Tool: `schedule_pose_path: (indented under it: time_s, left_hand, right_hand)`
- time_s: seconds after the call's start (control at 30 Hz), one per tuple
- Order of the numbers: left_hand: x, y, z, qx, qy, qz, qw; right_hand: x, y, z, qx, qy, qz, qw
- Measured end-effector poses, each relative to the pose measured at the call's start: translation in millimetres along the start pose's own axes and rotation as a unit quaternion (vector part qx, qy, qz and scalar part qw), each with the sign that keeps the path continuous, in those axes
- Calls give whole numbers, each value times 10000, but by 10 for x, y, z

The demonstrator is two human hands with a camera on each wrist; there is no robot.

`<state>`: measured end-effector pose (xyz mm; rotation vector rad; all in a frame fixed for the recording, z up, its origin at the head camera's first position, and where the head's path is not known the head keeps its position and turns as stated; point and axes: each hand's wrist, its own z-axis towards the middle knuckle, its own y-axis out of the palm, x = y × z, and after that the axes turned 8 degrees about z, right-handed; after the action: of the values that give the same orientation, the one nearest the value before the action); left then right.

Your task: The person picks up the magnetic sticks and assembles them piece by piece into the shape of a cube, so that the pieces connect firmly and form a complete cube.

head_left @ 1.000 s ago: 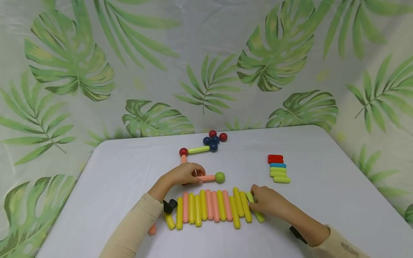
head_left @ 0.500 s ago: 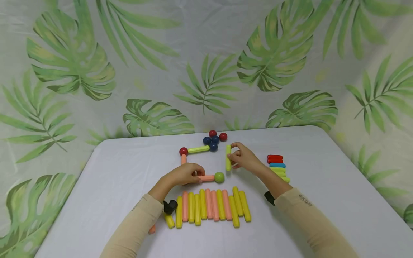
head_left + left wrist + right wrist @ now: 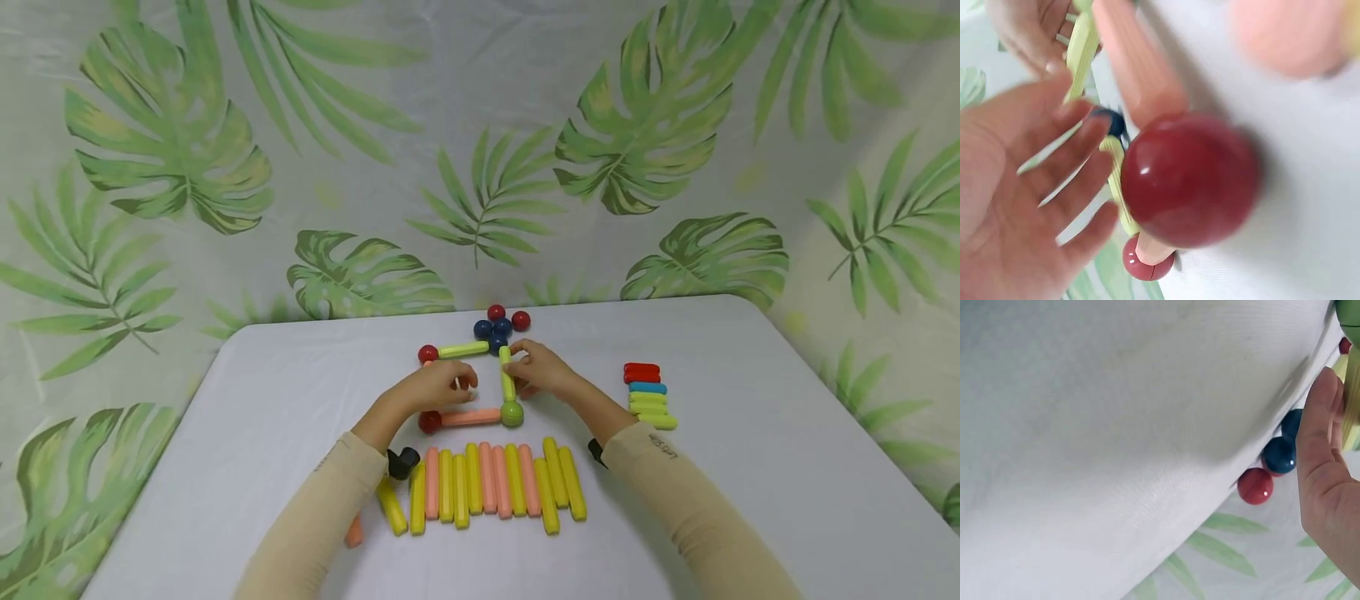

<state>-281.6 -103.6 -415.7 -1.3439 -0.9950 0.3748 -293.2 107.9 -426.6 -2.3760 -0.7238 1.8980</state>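
My right hand [image 3: 546,368] pinches a yellow-green stick [image 3: 507,367]. The stick's near end is at the green ball [image 3: 512,414], its far end by a dark blue ball [image 3: 497,342]. A pink stick [image 3: 471,417] runs from the green ball to a red ball [image 3: 430,422]. My left hand [image 3: 431,386] hovers over the left side with fingers apart, holding nothing; in the left wrist view its fingers [image 3: 1091,144] spread beside that large red ball [image 3: 1191,178]. Behind it, another yellow-green stick [image 3: 462,349] joins a far red ball [image 3: 427,354]. The left pink stick is mostly hidden.
A row of yellow and pink sticks [image 3: 487,479] lies in front of the shape. Short red, blue and yellow-green sticks [image 3: 647,388] are stacked at the right. Loose red balls [image 3: 521,321] and blue balls [image 3: 483,330] sit at the back. A leaf-patterned cloth [image 3: 480,167] hangs behind.
My right hand took the yellow-green stick from the row's right end and carried it up and left to the green ball. My left hand let go of the pink stick and lifted slightly.
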Motion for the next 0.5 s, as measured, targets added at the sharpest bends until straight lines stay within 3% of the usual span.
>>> schedule_pose_path:
  time_s: [0.1,0.17,0.37,0.5]
  left_hand:
    - [-48,-37,158,663,-494,587,9948]
    - [-92,-27,256,926,-849,908,9879]
    - [-219,53,392,988,-1579,960,9778]
    - [-267,96,398,1188,-1581,669,9780]
  right_hand:
    - [2,11,25,0,62,-68,10000]
    - [13,12,34,34,89,-114,9999]
    - [20,16,47,25,22,-278,9996]
    - [16,20,57,14,46,-430,9991]
